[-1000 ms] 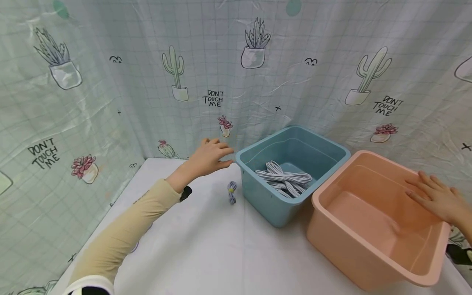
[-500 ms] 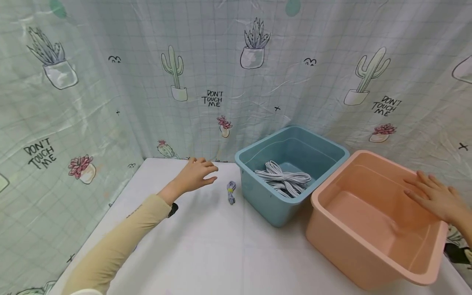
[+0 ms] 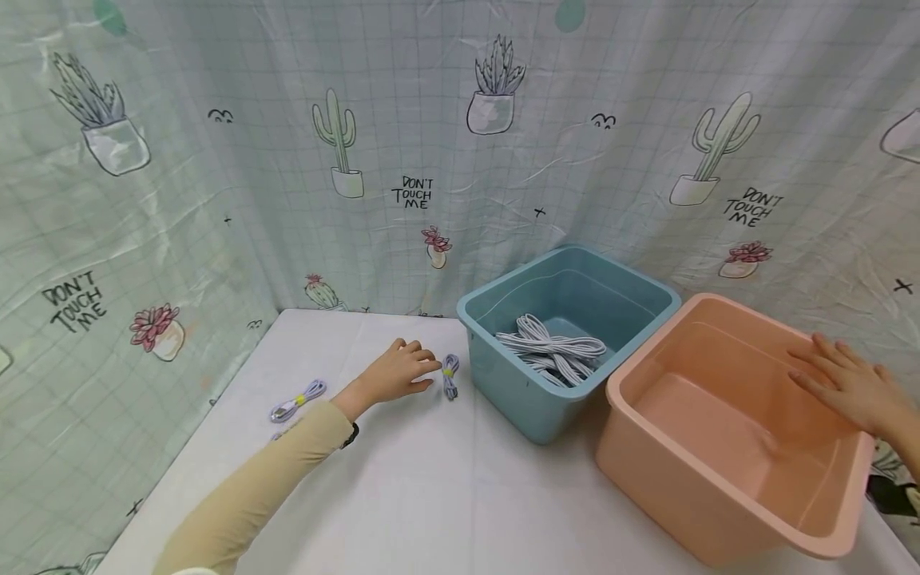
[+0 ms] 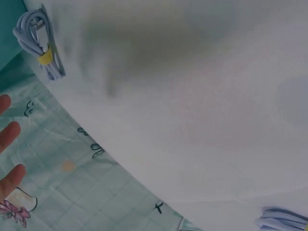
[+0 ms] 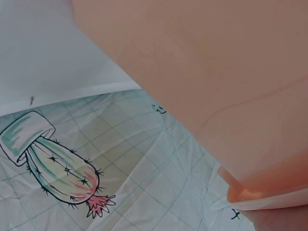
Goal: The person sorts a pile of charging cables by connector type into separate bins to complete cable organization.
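Observation:
In the head view my left hand [image 3: 398, 371] reaches over the white table with its fingers spread and nothing in them. Its fingertips come close to a lilac charging cable bundle [image 3: 450, 375] tied with a yellow band; whether they touch cannot be told. The left wrist view has this cable [image 4: 36, 41] at top left, with my fingers [image 4: 8, 137] at the left edge. My right hand [image 3: 855, 387] rests over the far right rim of a peach bin [image 3: 676, 455], fingers straight along its inside wall. A blue bin [image 3: 517, 399] stands beside it, holding white cables [image 3: 553, 345].
Another lilac cable bundle [image 3: 298, 401] lies on the left of the table [image 3: 402, 487], and part of one more peeks out beside the sleeve [image 3: 266, 479]. A cactus-printed curtain [image 3: 237, 184] encloses the back and left sides.
My left hand first drew left, away from the blue bin, then came down and back right towards the cable bundle. A cable on the left came into sight. The right hand stayed put.

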`<action>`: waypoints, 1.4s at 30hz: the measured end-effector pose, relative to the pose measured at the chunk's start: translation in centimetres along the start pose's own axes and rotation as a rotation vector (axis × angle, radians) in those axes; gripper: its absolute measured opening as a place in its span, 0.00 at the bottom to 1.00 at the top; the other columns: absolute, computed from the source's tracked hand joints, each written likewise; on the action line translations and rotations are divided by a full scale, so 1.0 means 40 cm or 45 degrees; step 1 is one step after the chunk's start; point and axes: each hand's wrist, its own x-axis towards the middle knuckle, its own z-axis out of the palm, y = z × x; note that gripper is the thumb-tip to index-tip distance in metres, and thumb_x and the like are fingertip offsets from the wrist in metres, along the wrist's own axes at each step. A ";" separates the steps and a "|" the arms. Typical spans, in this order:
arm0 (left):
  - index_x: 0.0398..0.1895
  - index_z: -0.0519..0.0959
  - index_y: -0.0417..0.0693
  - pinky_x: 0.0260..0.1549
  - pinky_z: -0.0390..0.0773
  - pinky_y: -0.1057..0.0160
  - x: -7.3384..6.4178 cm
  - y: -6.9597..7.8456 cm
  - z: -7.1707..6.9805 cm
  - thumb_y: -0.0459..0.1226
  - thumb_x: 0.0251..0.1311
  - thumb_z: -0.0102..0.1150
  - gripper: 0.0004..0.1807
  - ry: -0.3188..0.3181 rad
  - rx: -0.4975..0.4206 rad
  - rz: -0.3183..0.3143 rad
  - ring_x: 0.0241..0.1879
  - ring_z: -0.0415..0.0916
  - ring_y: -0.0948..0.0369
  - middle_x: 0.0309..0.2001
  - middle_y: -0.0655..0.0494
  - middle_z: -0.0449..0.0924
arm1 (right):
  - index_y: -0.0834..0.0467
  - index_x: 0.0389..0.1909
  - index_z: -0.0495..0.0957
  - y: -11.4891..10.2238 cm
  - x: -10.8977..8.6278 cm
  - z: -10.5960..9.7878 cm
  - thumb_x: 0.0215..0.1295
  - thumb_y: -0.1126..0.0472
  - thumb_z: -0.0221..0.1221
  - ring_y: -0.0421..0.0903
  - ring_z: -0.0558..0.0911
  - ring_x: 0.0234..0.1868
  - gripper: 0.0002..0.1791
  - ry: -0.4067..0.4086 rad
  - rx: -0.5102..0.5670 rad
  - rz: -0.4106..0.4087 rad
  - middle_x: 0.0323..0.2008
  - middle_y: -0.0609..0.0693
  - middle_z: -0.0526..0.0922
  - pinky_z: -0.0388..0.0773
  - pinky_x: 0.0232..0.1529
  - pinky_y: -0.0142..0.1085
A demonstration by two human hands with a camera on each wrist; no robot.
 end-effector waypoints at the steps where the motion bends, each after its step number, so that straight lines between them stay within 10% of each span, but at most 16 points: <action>1: 0.43 0.77 0.54 0.35 0.69 0.55 0.000 0.003 0.005 0.43 0.52 0.59 0.14 -0.007 0.015 0.014 0.38 0.71 0.57 0.41 0.57 0.79 | 0.65 0.66 0.42 0.000 0.000 0.001 0.67 0.46 0.40 0.70 0.27 0.63 0.36 0.001 -0.002 -0.004 0.64 0.71 0.27 0.25 0.54 0.69; 22: 0.43 0.76 0.60 0.41 0.70 0.53 0.049 0.044 0.090 0.44 0.55 0.56 0.12 -0.169 0.226 0.172 0.44 0.70 0.58 0.44 0.60 0.78 | 0.66 0.66 0.42 0.001 -0.003 0.002 0.67 0.45 0.39 0.71 0.27 0.63 0.37 -0.002 -0.008 0.009 0.64 0.72 0.27 0.25 0.54 0.68; 42: 0.39 0.78 0.65 0.40 0.67 0.57 0.042 0.043 0.073 0.40 0.53 0.56 0.10 -0.179 0.347 0.222 0.41 0.69 0.62 0.40 0.65 0.80 | 0.68 0.65 0.46 -0.012 0.000 -0.010 0.67 0.45 0.38 0.71 0.27 0.63 0.36 -0.016 0.022 0.046 0.64 0.72 0.28 0.27 0.52 0.70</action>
